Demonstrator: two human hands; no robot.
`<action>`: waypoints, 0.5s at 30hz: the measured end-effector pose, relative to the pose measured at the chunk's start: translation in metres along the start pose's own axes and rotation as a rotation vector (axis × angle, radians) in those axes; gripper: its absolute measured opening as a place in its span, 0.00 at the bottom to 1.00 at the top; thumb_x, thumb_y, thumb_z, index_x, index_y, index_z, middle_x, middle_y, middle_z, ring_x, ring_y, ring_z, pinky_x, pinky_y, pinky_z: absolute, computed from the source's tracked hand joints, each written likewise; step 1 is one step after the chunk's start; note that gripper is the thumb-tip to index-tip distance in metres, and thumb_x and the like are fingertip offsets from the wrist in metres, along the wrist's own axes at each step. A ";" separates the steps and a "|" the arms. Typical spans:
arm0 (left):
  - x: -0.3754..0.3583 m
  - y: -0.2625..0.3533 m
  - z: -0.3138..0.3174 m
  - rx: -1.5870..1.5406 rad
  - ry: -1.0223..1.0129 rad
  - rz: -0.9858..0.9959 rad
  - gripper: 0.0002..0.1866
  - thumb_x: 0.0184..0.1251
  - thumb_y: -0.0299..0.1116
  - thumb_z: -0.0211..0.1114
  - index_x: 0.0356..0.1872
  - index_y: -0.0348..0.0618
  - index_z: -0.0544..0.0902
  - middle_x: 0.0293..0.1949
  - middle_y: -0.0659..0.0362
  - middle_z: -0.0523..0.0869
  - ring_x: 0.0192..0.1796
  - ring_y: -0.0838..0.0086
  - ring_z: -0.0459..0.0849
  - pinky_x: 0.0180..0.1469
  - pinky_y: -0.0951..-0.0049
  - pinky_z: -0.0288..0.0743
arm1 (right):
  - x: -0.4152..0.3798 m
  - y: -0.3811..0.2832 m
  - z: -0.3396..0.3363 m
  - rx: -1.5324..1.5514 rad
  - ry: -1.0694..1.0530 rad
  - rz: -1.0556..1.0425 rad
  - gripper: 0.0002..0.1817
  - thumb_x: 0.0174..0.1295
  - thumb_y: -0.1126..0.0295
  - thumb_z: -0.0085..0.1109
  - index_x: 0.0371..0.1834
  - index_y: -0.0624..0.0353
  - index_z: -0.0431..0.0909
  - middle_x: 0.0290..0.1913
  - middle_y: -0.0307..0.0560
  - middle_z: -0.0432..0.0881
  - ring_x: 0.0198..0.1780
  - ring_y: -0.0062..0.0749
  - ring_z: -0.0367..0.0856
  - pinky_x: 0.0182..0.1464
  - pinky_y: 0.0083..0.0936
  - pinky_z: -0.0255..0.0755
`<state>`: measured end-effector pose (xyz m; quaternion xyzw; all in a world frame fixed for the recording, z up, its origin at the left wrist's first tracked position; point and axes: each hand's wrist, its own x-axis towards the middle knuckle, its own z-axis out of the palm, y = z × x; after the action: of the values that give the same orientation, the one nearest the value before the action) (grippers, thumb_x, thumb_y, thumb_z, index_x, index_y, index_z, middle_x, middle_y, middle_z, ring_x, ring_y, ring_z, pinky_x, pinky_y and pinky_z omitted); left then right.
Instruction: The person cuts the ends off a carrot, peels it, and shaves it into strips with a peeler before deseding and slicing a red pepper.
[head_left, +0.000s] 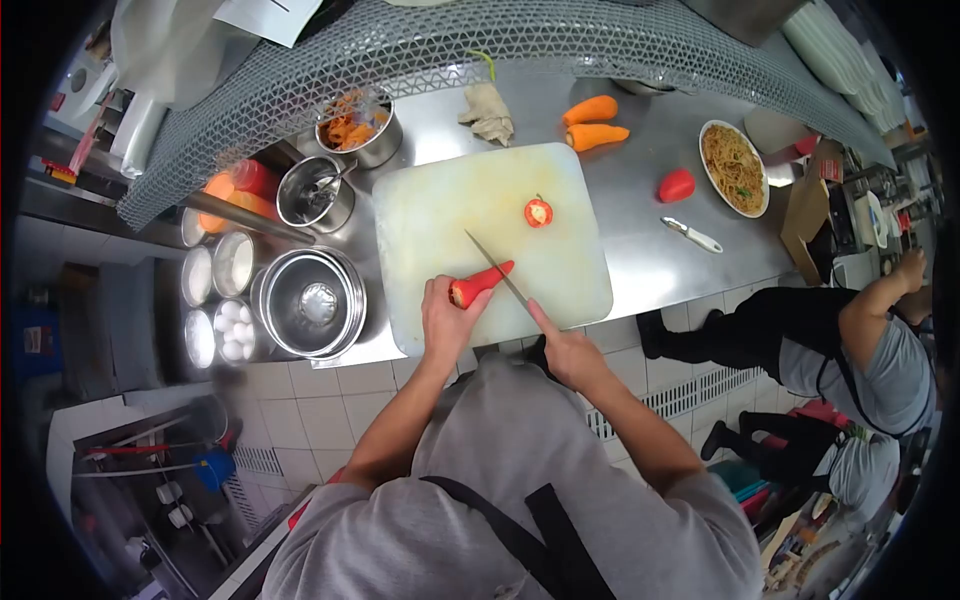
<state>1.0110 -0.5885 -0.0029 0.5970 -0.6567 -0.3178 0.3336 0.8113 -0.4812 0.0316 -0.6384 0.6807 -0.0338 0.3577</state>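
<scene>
A red pepper [468,291] lies near the lower middle of the white cutting board [430,215], its cut, open end toward the left. My left hand [447,318] grips it from both sides. My right hand [572,357] is closed round the handle of a knife [492,262], index finger stretched along it. The blade points up and left and crosses the pepper near its narrow tip. A cut-off pepper top [539,212] with a green stem rests farther up on the board, right of the blade.
Steel bowls [356,318], pots [385,146] and eggs [234,330] stand left. Beyond the board lie a crumpled cloth [487,113] and carrots [598,136]. Rightward are a red piece [677,185], a peeler [692,235] and a noodle plate [733,168]. Two people [855,345] are at the right.
</scene>
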 end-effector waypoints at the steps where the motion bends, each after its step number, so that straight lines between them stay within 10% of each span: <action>1: 0.007 -0.009 0.001 -0.007 0.058 0.021 0.23 0.50 0.39 0.80 0.39 0.36 0.77 0.37 0.48 0.78 0.41 0.52 0.78 0.44 0.57 0.74 | 0.006 0.007 0.001 -0.005 0.008 -0.011 0.43 0.65 0.72 0.49 0.81 0.34 0.41 0.38 0.67 0.83 0.41 0.65 0.82 0.48 0.52 0.76; 9: 0.061 -0.014 -0.028 0.482 0.342 0.289 0.24 0.52 0.33 0.76 0.49 0.36 0.78 0.45 0.46 0.77 0.48 0.52 0.77 0.50 0.58 0.74 | -0.031 0.001 -0.039 0.210 0.102 0.072 0.40 0.68 0.72 0.46 0.81 0.35 0.41 0.34 0.69 0.82 0.39 0.67 0.80 0.49 0.55 0.72; 15: 0.022 0.023 0.032 0.030 -0.253 0.537 0.16 0.59 0.24 0.67 0.49 0.35 0.81 0.47 0.49 0.79 0.51 0.54 0.78 0.52 0.61 0.75 | -0.041 0.013 -0.019 0.162 0.134 0.080 0.39 0.69 0.72 0.48 0.81 0.39 0.44 0.28 0.69 0.80 0.35 0.69 0.78 0.45 0.56 0.71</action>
<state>0.9703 -0.6074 -0.0012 0.3624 -0.8322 -0.2802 0.3122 0.7876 -0.4498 0.0572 -0.5762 0.7230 -0.1170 0.3627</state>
